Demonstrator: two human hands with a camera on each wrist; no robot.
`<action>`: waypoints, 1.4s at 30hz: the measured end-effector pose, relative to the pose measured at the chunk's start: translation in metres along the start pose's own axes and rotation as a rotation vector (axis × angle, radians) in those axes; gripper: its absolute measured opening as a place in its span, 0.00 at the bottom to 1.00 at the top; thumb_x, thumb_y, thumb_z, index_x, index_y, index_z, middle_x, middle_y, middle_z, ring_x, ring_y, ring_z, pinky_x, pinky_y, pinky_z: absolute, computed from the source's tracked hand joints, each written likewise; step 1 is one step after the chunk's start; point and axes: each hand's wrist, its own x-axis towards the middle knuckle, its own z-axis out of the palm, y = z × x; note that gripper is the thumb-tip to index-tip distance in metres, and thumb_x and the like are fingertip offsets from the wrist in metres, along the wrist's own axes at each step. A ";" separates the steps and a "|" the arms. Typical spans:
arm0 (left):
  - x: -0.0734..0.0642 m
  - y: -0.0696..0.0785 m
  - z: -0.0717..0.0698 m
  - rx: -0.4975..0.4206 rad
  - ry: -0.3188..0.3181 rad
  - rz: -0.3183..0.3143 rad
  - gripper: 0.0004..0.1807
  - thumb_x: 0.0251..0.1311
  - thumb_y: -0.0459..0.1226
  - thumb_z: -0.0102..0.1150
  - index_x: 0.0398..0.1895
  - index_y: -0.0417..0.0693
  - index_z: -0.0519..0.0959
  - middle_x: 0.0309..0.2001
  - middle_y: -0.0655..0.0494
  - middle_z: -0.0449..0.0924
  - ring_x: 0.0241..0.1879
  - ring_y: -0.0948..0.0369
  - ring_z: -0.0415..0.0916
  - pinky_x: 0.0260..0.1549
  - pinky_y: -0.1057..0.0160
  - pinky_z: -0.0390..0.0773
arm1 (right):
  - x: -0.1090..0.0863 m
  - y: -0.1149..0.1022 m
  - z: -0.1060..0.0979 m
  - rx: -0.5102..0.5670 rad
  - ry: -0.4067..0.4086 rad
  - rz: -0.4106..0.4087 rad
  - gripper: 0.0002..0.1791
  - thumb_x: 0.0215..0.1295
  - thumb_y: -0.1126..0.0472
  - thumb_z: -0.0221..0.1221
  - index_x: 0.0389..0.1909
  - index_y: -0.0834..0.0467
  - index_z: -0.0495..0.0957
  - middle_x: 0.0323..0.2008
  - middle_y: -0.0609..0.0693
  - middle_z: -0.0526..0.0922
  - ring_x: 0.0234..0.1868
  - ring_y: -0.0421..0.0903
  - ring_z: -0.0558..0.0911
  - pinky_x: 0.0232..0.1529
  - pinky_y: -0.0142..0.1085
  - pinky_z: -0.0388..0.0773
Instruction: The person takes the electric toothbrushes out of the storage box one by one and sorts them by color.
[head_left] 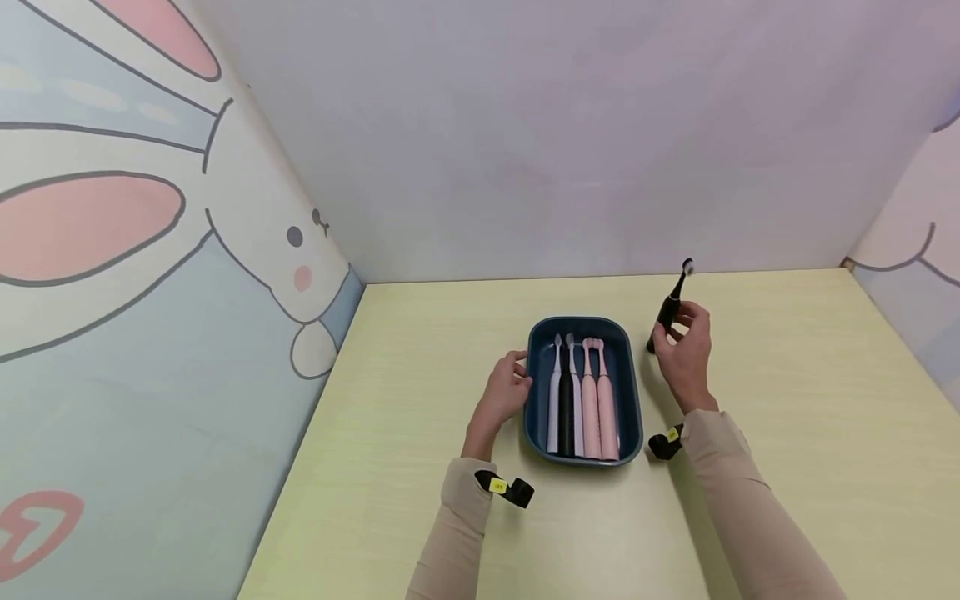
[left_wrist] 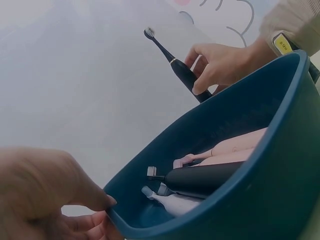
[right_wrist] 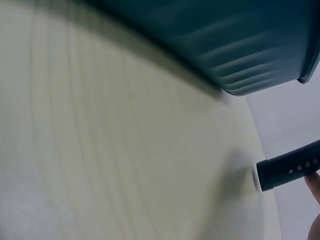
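In the head view, my right hand (head_left: 686, 350) holds a black electric toothbrush (head_left: 667, 312) by its handle, tilted with the bristled head up, just right of a dark blue tray (head_left: 636, 400). The right wrist view shows the lower handle (right_wrist: 287, 166) with small printed icons, off the table. My left hand (head_left: 504, 392) grips the tray's left rim between thumb and fingers, clearest in the left wrist view (left_wrist: 50, 185). Inside the tray several electric toothbrushes lie side by side: white ones (head_left: 554, 412), a black one (head_left: 566, 412) and pink ones (head_left: 606, 417).
The tray stands on a pale yellow wood-grain table (head_left: 420, 333). A plain light wall (head_left: 570, 150) rises behind the table's far edge. On the left is a wall with a cartoon rabbit print (head_left: 247, 217). Each wrist bears a black strap with a camera (head_left: 517, 492).
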 end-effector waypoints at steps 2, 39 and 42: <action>0.000 -0.001 0.000 -0.003 0.000 0.007 0.25 0.63 0.28 0.52 0.64 0.41 0.67 0.41 0.47 0.72 0.39 0.56 0.75 0.36 0.61 0.75 | 0.000 0.001 0.000 -0.007 -0.010 -0.002 0.23 0.61 0.69 0.55 0.58 0.66 0.65 0.51 0.58 0.72 0.47 0.36 0.73 0.44 0.21 0.74; -0.001 -0.001 0.001 0.044 0.000 0.000 0.24 0.64 0.29 0.51 0.65 0.43 0.66 0.41 0.49 0.72 0.39 0.58 0.74 0.36 0.63 0.75 | -0.004 0.003 0.000 -0.033 -0.047 -0.053 0.28 0.59 0.67 0.59 0.60 0.67 0.62 0.53 0.64 0.67 0.53 0.55 0.72 0.55 0.52 0.72; -0.001 0.001 0.000 0.050 0.000 0.003 0.24 0.64 0.29 0.51 0.65 0.43 0.66 0.42 0.48 0.72 0.39 0.58 0.74 0.36 0.63 0.75 | -0.002 0.000 -0.001 -0.026 -0.041 -0.065 0.30 0.59 0.67 0.61 0.61 0.67 0.62 0.54 0.65 0.67 0.53 0.57 0.71 0.56 0.55 0.70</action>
